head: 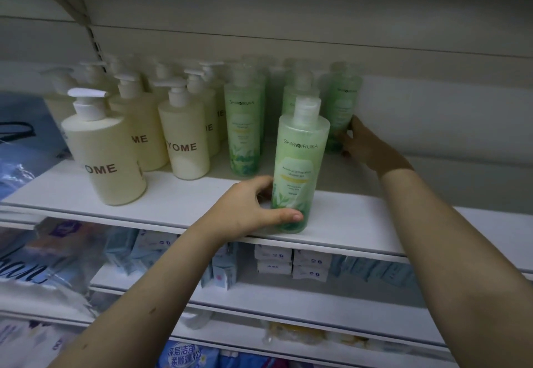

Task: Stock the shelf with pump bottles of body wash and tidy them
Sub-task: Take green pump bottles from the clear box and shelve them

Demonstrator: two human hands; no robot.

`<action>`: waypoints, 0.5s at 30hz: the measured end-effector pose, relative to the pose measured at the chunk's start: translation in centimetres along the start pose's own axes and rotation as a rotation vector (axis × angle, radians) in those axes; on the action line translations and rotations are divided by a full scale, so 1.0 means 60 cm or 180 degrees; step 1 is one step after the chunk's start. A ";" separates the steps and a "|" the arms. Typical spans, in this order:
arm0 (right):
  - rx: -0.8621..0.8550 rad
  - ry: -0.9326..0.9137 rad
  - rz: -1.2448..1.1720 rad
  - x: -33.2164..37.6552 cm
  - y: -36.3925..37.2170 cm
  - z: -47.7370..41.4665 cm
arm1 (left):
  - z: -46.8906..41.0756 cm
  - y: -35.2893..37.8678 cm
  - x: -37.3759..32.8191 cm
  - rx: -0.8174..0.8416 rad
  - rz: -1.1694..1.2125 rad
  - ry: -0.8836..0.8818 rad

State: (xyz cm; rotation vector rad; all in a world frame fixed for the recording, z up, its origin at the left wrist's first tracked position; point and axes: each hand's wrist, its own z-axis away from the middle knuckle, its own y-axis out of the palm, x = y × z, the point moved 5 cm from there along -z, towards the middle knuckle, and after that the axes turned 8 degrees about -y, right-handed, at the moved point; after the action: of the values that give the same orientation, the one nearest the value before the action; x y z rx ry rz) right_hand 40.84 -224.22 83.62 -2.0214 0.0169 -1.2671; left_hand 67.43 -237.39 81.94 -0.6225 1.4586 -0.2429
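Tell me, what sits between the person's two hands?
In the head view, the tall translucent green bottle that the left hand grips, then bare white shelf up to the right hand, holding a rear green bottle.

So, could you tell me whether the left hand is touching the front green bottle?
Touching. The head view shows the left hand gripping the front green bottle near its base, with the thumb lying across the front.

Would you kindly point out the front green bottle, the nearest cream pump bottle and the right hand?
front translucent green bottle (300, 145): head view, logo.
nearest cream pump bottle (106, 151): head view, body.
right hand (369, 148): head view, its back.
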 end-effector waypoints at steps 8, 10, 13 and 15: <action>-0.0644 0.0455 -0.0268 -0.004 -0.007 0.047 | 0.000 0.002 0.002 0.0032 0.0040 0.0043; -0.0712 0.0495 -0.0357 0.003 -0.004 0.078 | 0.003 0.003 0.000 0.0079 0.0060 0.0047; -0.0946 0.0427 -0.0448 0.012 -0.008 0.133 | 0.006 0.003 -0.006 0.0091 0.0034 0.0100; -0.1038 0.0353 -0.0379 0.021 -0.017 0.172 | 0.012 0.001 -0.015 0.0030 0.0014 0.0145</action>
State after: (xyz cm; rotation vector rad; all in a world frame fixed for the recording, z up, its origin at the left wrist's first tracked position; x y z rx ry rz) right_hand 49.20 -218.02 82.72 -2.2505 0.1680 -1.5317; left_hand 67.99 -236.70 82.65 -0.6095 1.5016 -0.2618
